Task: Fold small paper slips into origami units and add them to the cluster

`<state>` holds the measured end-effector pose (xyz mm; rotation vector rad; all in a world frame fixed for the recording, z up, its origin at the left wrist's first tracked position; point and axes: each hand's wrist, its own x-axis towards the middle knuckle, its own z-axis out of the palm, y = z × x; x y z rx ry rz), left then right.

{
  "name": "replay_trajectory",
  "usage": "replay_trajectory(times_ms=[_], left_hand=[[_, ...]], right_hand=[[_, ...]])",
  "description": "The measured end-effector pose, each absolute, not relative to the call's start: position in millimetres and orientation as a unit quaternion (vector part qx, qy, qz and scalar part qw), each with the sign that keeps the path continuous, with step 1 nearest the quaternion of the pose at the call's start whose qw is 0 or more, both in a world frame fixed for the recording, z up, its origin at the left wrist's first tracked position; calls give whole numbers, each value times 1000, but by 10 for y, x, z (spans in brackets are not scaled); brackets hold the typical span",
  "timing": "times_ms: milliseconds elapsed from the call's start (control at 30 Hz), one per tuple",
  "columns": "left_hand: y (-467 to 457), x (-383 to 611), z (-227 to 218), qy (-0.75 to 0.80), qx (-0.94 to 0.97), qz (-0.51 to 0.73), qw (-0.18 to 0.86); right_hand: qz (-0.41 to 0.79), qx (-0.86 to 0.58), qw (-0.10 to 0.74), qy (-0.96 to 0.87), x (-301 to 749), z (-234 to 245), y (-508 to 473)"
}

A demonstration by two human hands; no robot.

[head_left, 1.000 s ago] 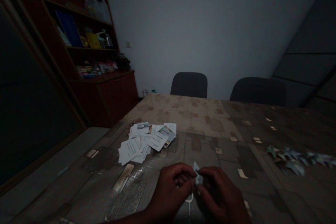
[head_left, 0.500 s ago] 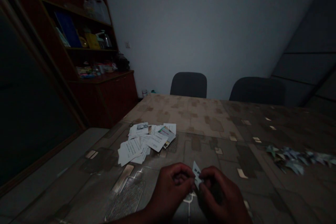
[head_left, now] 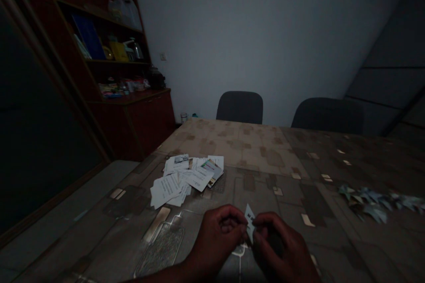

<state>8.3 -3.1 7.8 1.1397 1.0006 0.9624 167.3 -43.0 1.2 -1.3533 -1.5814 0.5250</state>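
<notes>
A small folded piece of paper (head_left: 250, 219), pale with dark print and a pointed top, is held upright between both hands above the table's near side. My left hand (head_left: 222, 234) pinches its left edge between thumb and forefinger, the other fingers curled in. On the opposite edge, my right hand (head_left: 282, 243) grips it the same way. Parts of the paper are hidden behind the fingertips. Left of the hands lies a loose pile of printed paper sheets (head_left: 166, 189). Several folded paper pieces (head_left: 375, 203) sit in a row at the far right.
A patterned cloth covers the table (head_left: 232, 141). Beyond its far edge stand two dark chairs (head_left: 239, 107) (head_left: 327, 115) by the wall. At the left is a red-brown cabinet (head_left: 149, 115) with filled shelves. The room is dim.
The folded paper has turned slightly between my fingers, and its printed face shows a little differently. Both hands keep their pinch. The whole view has shifted slightly.
</notes>
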Motion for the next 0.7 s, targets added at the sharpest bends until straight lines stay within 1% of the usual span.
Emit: replay_trajectory(times_ms=[200, 467, 700], left_hand=[[-50, 80, 67, 446, 509, 418, 606], [-47, 80, 35, 423, 506, 414, 627], [-46, 82, 95, 432, 522, 400, 617]], right_hand=[[214, -560, 466, -650, 1675, -18, -424], [215, -553, 469, -654, 1678, 6, -424], [167, -540, 444, -695, 1731, -13, -395]])
